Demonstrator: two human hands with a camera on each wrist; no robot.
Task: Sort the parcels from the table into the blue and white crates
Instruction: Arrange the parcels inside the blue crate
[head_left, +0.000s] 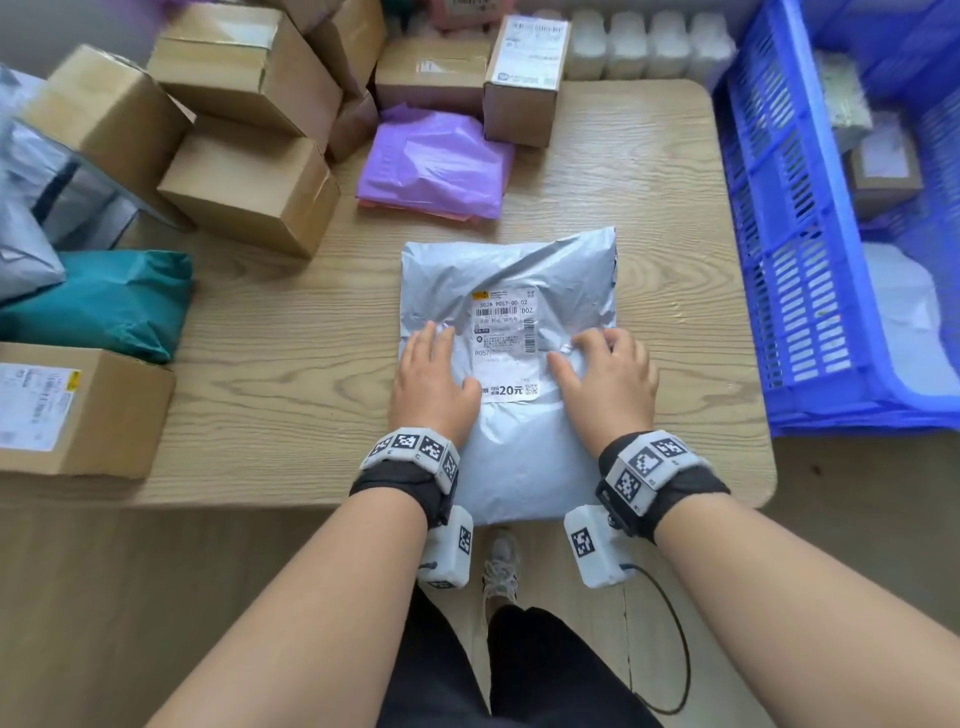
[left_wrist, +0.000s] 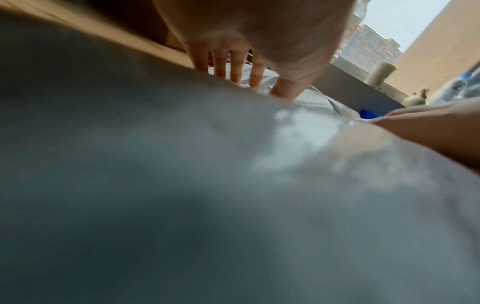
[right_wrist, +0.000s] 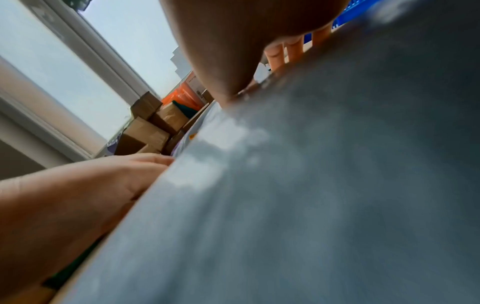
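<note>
A grey plastic mailer parcel (head_left: 509, 270) lies label-up at the table's middle, its near end over the front edge. My left hand (head_left: 436, 364) rests flat on its left side with straight fingers, just left of the white shipping label (head_left: 501, 343). On the label's right side my right hand (head_left: 597, 369) presses down, fingers slightly bent. In the left wrist view the left fingers (left_wrist: 233, 70) touch the blurred grey parcel (left_wrist: 233, 185). The right wrist view has the right fingers (right_wrist: 293, 51) on the parcel (right_wrist: 324, 185). The blue crate (head_left: 789, 234) stands at the right.
Several cardboard boxes (head_left: 249, 182) crowd the table's back left; another box (head_left: 78, 410) sits at the front left. A purple mailer (head_left: 436, 161) and a teal mailer (head_left: 104, 301) lie nearby. The blue crate holds white parcels (head_left: 904, 312) and a small box (head_left: 883, 171).
</note>
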